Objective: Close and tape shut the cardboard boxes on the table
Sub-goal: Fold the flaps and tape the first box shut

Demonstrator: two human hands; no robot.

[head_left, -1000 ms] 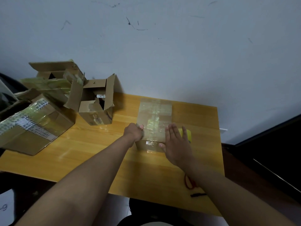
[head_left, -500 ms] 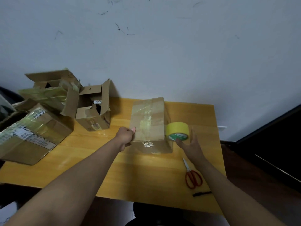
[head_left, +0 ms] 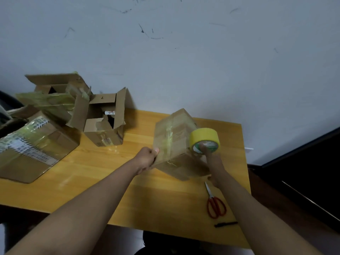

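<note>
Head view
Left hand: my left hand point(head_left: 147, 157) grips the near-left edge of the taped box point(head_left: 174, 142), thumb on top.
Box: tilted, one near corner raised, toward the right half of the wooden table point(head_left: 103, 173).
Right hand: my right hand point(head_left: 208, 156) holds the yellow tape roll point(head_left: 204, 140) with fingers curled into its core, pressed against the box's right side.
Right edge: red scissors point(head_left: 215, 203) and a black marker point(head_left: 226, 224) lie near it.
Far left: an open box point(head_left: 103, 122) and other boxes point(head_left: 33, 144) crowd that side.
Open room: bare tabletop between my forearms, toward the near edge.
</note>
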